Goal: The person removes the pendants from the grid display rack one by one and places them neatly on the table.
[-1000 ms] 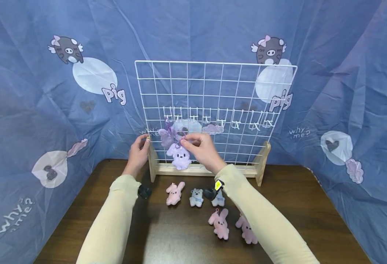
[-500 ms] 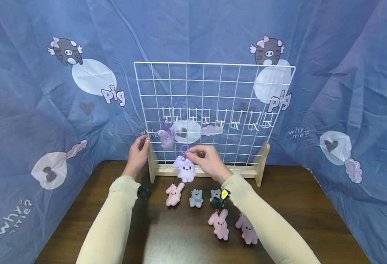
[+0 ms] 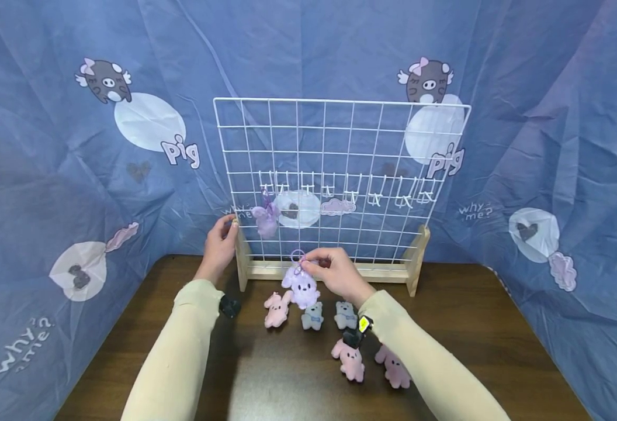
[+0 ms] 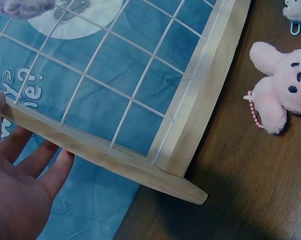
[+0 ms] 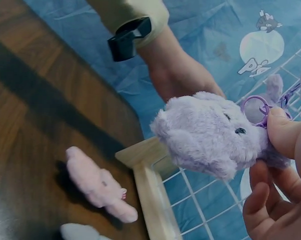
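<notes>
A purple plush keychain (image 3: pixel 304 289) with a purple ring hangs from my right hand (image 3: pixel 336 270), thumb and fingers pinching it near the ring. In the right wrist view, the plush (image 5: pixel 205 132) tilts sideways by the thumb. My left hand (image 3: pixel 220 244) grips the left wooden upright of the white wire grid rack (image 3: pixel 340 146); the left wrist view shows fingers behind the wooden foot (image 4: pixel 105 157) and the thumb at its front edge. Another purple plush (image 3: pixel 266 220) hangs on a hook at the rack's left end.
Below the rack, a pink plush (image 3: pixel 276 311) and two grey bear plushes (image 3: pixel 346 315) lie on the brown table (image 3: pixel 266 374). Two more pink plushes (image 3: pixel 352 361) lie nearer, partly behind the right wrist and sleeve. Several white hooks (image 3: pixel 375 199) line the grid. Blue printed cloth (image 3: pixel 145 52) surrounds the table.
My right hand has moved down and slightly right with the purple plush, away from the hanging one, to just above the table plushes. The left hand has stayed on the rack.
</notes>
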The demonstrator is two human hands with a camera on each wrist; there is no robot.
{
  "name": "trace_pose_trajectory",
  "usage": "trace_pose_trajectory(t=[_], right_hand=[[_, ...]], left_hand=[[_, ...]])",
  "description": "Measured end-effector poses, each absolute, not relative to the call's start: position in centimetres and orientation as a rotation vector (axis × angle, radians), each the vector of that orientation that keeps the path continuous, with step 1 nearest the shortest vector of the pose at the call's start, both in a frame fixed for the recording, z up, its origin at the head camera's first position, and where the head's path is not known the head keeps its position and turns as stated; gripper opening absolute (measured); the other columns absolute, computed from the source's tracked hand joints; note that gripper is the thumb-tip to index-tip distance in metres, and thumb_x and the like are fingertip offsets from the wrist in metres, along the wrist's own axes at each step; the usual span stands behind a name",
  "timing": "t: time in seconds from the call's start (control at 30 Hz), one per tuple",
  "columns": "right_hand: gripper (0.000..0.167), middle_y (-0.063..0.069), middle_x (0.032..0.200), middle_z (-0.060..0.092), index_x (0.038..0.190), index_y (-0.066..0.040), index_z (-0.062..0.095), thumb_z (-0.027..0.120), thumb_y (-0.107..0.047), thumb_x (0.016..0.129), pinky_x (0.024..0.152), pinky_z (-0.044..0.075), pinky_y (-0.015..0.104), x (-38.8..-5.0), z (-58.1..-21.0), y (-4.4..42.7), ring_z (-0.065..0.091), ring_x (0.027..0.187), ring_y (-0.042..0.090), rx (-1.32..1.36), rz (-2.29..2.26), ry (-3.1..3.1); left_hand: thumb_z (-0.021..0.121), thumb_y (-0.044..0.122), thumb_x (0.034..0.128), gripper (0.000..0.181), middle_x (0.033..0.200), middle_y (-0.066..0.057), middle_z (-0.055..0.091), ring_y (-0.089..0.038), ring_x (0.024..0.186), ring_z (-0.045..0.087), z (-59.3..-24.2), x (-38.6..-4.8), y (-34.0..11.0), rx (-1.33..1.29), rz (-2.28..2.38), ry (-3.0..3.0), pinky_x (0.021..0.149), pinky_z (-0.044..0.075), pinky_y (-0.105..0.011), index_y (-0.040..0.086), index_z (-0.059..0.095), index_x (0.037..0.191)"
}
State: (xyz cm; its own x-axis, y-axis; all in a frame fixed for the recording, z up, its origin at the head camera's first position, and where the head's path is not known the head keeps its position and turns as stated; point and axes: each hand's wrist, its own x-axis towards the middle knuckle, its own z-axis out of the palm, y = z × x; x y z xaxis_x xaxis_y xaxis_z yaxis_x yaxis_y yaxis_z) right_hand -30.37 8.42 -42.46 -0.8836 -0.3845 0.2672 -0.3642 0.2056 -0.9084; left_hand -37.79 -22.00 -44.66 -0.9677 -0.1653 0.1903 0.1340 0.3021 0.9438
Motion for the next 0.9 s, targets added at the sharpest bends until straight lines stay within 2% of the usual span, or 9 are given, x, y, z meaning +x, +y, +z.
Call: trace_pose_trajectory(t=[0.07, 0.27, 0.4, 0.57, 0.7, 0.9], right_hand=[[0.016, 0.016, 0.109, 0.077, 0.109, 0.001, 0.079, 0.075, -0.009, 0.098, 0.072, 0.054, 0.023, -30.1, -43.0, 8.6, 0.064, 0.082, 0.013, -0.747, -1.817, 2.413], [0.016, 0.02, 0.108, 0.074, 0.11, 0.007, 0.076, 0.072, -0.003, 0.098, 0.073, 0.061, 0.028, -29.5, -44.5, 8.9, 0.066, 0.079, 0.013, -0.683, -1.853, 2.304], [0.017, 0.023, 0.109, 0.074, 0.111, 0.009, 0.074, 0.071, -0.002, 0.099, 0.078, 0.064, 0.036, -29.1, -45.2, 9.1, 0.069, 0.083, 0.013, -0.667, -1.851, 2.25], [0.017, 0.017, 0.106, 0.074, 0.111, 0.008, 0.075, 0.071, -0.003, 0.099, 0.083, 0.063, 0.049, -28.8, -45.8, 9.3, 0.07, 0.083, 0.011, -0.647, -1.824, 2.242], [0.015, 0.015, 0.107, 0.074, 0.11, 0.007, 0.075, 0.071, -0.003, 0.099, 0.082, 0.064, 0.046, -28.4, -46.2, 9.7, 0.07, 0.085, 0.011, -0.671, -1.789, 2.26], [0.015, 0.015, 0.105, 0.075, 0.109, 0.006, 0.076, 0.073, -0.005, 0.099, 0.075, 0.065, 0.039, -27.6, -47.4, 10.3, 0.073, 0.081, 0.019, -0.692, -1.713, 2.304]], left_hand=[[0.05, 0.029, 0.1123, 0.042, 0.149, -0.026, 0.057, -0.039, 0.134, 0.056, -44.6, -37.7, -22.0, 0.026, -1.715, -2.315, 0.104, 0.05, -0.056, 0.01, 0.052, 0.15], [0.049, 0.029, 0.1123, 0.043, 0.149, -0.026, 0.056, -0.038, 0.136, 0.055, -44.7, -37.7, -22.0, 0.029, -1.718, -2.318, 0.104, 0.05, -0.056, 0.01, 0.052, 0.15], [0.049, 0.03, 0.1125, 0.043, 0.15, -0.026, 0.056, -0.039, 0.136, 0.055, -44.7, -37.7, -22.0, 0.032, -1.722, -2.323, 0.105, 0.05, -0.057, 0.011, 0.052, 0.151], [0.048, 0.031, 0.1129, 0.045, 0.152, -0.025, 0.054, -0.038, 0.139, 0.053, -44.8, -37.7, -22.1, 0.036, -1.723, -2.333, 0.107, 0.049, -0.057, 0.011, 0.05, 0.153], [0.048, 0.033, 0.1127, 0.045, 0.152, -0.024, 0.054, -0.038, 0.139, 0.053, -44.7, -37.8, -22.1, 0.033, -1.717, -2.339, 0.108, 0.048, -0.056, 0.012, 0.051, 0.152], [0.049, 0.031, 0.1125, 0.044, 0.152, -0.025, 0.054, -0.038, 0.139, 0.053, -44.5, -37.7, -22.1, 0.029, -1.719, -2.333, 0.108, 0.048, -0.056, 0.011, 0.052, 0.151]])
